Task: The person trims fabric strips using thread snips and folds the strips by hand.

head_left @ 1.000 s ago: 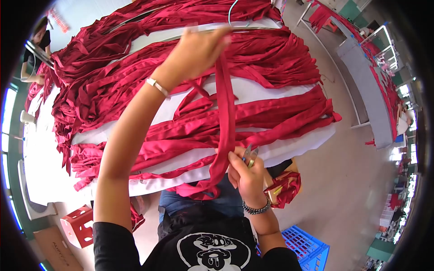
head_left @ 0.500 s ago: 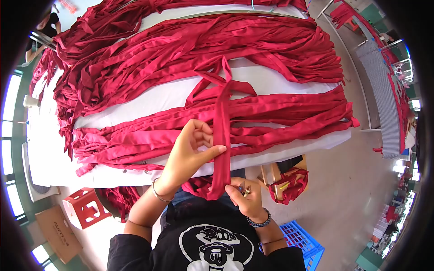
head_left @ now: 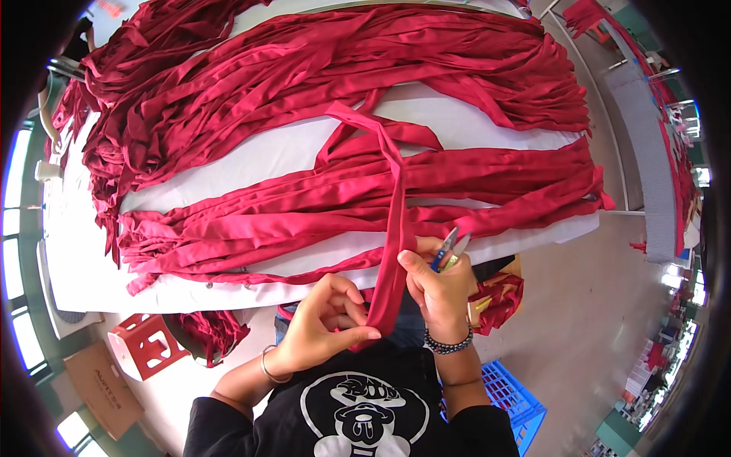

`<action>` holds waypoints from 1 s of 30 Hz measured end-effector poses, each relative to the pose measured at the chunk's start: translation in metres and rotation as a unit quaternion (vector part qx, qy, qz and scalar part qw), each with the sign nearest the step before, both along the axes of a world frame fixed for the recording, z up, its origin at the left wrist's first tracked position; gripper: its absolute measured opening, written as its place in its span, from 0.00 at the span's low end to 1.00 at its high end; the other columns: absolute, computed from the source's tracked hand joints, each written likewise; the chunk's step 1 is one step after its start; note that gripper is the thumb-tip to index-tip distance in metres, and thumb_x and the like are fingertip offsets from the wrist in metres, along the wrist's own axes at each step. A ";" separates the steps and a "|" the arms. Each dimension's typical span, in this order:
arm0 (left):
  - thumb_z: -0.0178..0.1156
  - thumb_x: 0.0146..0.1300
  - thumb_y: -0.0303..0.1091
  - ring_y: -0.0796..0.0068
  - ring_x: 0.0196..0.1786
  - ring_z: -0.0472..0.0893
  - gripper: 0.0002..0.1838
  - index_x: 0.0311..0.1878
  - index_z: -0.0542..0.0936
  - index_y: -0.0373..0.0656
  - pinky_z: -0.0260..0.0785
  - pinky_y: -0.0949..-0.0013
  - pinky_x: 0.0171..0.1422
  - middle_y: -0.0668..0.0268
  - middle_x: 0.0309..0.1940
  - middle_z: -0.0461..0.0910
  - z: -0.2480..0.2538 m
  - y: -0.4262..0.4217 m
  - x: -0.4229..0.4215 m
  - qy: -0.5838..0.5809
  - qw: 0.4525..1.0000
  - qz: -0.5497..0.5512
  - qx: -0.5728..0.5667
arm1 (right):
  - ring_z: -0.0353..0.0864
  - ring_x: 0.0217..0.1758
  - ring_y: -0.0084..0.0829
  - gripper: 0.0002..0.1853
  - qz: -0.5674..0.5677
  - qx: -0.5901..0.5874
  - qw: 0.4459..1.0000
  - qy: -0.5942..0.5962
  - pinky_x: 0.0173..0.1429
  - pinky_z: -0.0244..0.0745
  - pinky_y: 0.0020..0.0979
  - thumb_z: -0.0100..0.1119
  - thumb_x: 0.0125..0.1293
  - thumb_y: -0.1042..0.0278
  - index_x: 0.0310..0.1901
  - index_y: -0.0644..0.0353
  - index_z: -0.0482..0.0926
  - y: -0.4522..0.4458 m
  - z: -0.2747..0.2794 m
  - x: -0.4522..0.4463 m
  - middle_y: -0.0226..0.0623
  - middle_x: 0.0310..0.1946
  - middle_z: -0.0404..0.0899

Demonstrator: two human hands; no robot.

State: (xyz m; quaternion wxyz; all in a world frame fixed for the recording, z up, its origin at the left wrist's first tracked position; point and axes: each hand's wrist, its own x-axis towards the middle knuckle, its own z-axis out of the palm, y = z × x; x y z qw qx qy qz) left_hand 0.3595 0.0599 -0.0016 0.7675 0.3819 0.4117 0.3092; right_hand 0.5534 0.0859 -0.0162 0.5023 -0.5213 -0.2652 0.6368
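A long red fabric strip [head_left: 394, 251] hangs over the table's front edge toward my body. Its upper part lies across a spread bundle of red strips [head_left: 304, 199]. Low down, near the shirt, my left hand [head_left: 329, 320] pinches the strip between thumb and fingers. Higher up, my right hand [head_left: 443, 293] has its thumb at the strip's right edge. Small thread snips [head_left: 449, 250] with a blue part are held in that same hand, blades pointing up and away. The strip's lower end is partly hidden by my left hand.
A thick pile of red strips [head_left: 327, 68] covers the far part of the white table [head_left: 266, 169]. Below are a red stool [head_left: 145, 344], a cardboard box [head_left: 103, 388], a container of red cloth [head_left: 209, 335] and a blue crate [head_left: 514, 404]. Part of another person shows at far left.
My left hand has moved down along the strip toward my body. My right hand has moved up and slightly right, and the snips' blades now show. The strip's upper end has folded over.
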 end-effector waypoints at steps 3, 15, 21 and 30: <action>0.66 0.57 0.15 0.81 0.37 0.79 0.22 0.51 0.67 0.36 0.77 0.77 0.42 0.66 0.31 0.75 -0.002 0.007 -0.013 0.010 0.999 -0.037 0.007 | 0.61 0.11 0.11 0.10 -0.001 0.043 0.998 -0.042 0.16 0.52 0.19 0.64 0.67 0.68 0.39 0.69 0.83 -0.008 0.004 0.001 0.22 0.14 0.69; 0.58 0.70 0.33 0.82 0.44 0.78 0.15 0.53 0.76 0.32 0.72 0.75 0.47 0.68 0.38 0.78 0.014 0.045 0.015 0.034 0.997 0.063 0.042 | 0.61 0.13 0.12 0.11 0.138 0.124 0.977 -0.107 0.19 0.52 0.20 0.53 0.72 0.70 0.41 0.68 0.84 -0.048 0.003 -0.002 0.21 0.11 0.66; 0.65 0.62 0.24 0.84 0.36 0.80 0.06 0.40 0.77 0.35 0.74 0.77 0.42 0.68 0.33 0.79 0.003 0.027 0.016 0.061 0.989 0.099 0.089 | 0.69 0.22 0.10 0.10 0.038 0.107 0.986 -0.124 0.26 0.60 0.16 0.59 0.68 0.71 0.45 0.68 0.83 -0.037 0.005 -0.004 0.24 0.22 0.77; 0.64 0.62 0.24 0.83 0.31 0.75 0.05 0.36 0.77 0.34 0.65 0.78 0.33 0.67 0.31 0.76 0.002 0.014 0.004 0.138 0.979 0.076 0.133 | 0.65 0.18 0.09 0.10 0.062 0.042 0.996 -0.043 0.21 0.52 0.16 0.73 0.58 0.72 0.36 0.67 0.82 -0.001 0.002 -0.003 0.24 0.21 0.78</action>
